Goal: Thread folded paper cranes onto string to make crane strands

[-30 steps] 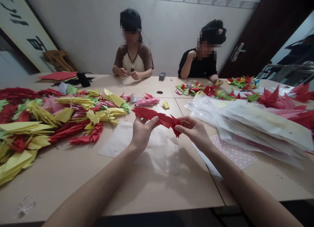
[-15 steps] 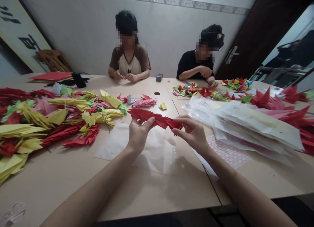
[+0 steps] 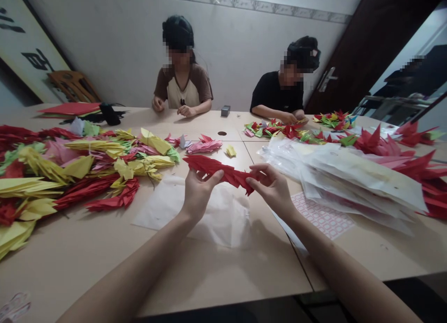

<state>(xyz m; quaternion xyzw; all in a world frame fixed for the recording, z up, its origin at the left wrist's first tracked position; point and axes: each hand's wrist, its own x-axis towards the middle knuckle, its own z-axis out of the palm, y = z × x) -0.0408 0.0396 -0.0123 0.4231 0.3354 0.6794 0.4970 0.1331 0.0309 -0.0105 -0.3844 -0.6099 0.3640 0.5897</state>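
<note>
A row of red folded paper pieces (image 3: 223,172), nested one into another, is held up above the table in both hands. My left hand (image 3: 200,188) is closed round its left part, thumb along the near side. At the right end, my right hand (image 3: 268,185) pinches the strand between thumb and fingers. Under the hands a translucent plastic bag (image 3: 216,220) lies flat on the table. Just beyond them are a small yellow folded piece (image 3: 231,150) and a pink folded bundle (image 3: 204,146).
Yellow, red, pink and green folded bundles (image 3: 80,169) cover the left side. Plastic bags (image 3: 349,169) lie stacked at right, over a pink-patterned sheet (image 3: 323,216). Two people sit across, near a small grey box (image 3: 225,110). More folded pieces (image 3: 275,128) lie by the right-hand person.
The right-end red piece has moved in against the rest of the strand, closing the gap. Across the table, the left person's hands have moved apart and the right person's raised hand has come down.
</note>
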